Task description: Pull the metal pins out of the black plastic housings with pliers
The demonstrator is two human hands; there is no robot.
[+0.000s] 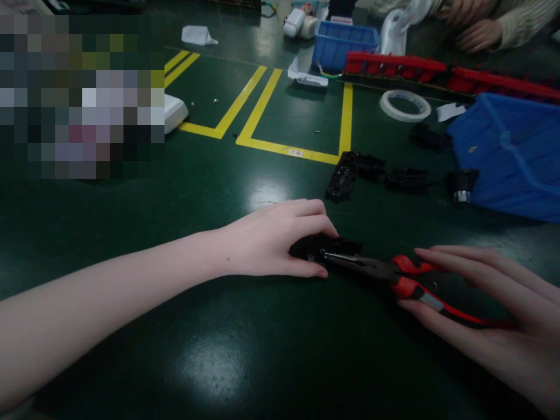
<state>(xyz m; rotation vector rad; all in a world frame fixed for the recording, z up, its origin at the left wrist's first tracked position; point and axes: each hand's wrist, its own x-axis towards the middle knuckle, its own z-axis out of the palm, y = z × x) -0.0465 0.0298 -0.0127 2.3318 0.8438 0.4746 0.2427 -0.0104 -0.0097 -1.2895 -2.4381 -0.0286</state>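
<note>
My left hand [284, 236] is closed around a small black plastic part [345, 246] on the dark green tabletop, thumb on the near side and fingers on the far side. Much of that part is hidden under the hand. In my right hand [494, 297] is a pair of red-handled needle-nose pliers [405, 277], the fingers on one handle and the thumb side on the other. The pliers point left, and their jaw tips meet the black part beside my left fingertips. Whether the tips grip something small there I cannot make out.
Beyond my hands lie several black plastic parts [343, 175] and a tipped blue bin [507, 157]. Farther back are a tape roll [405, 106], red strips [394, 63], a blue basket [345, 44] and yellow tape lines [289, 151]. Another person's hands [479, 35] rest at the far right.
</note>
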